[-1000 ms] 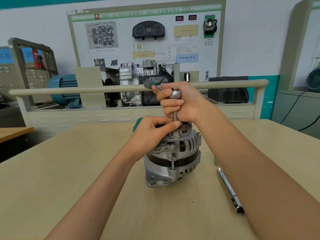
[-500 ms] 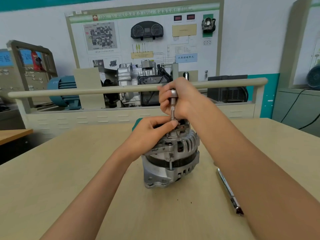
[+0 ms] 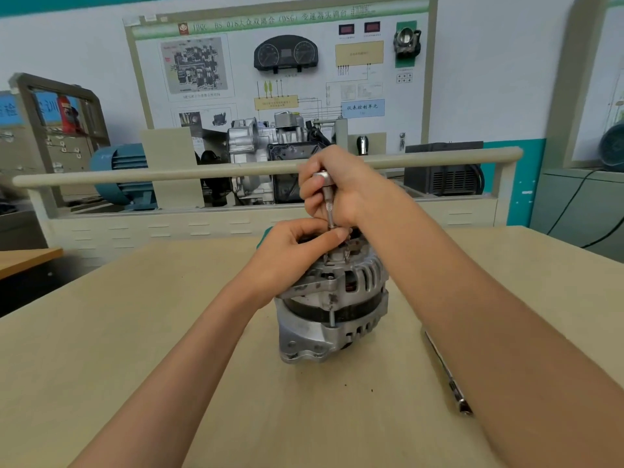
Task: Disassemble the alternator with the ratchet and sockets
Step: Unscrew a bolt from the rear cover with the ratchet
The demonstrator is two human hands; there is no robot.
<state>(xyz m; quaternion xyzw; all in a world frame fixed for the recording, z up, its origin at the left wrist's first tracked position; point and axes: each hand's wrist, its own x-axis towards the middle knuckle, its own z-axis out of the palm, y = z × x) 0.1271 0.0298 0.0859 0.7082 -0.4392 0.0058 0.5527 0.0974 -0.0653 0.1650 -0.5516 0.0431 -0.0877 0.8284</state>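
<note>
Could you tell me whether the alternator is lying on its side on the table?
No, the alternator stands upright on the table, steadied by both hands.

both forearms are bare to the frame's edge, with no sleeve, and the left hand (image 3: 290, 255) and right hand (image 3: 341, 187) are ungloved.

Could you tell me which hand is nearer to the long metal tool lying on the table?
Right. The right hand grips a driver above the alternator, its forearm passing over the metal tool; the left hand sits on the alternator's far side from it.
</note>
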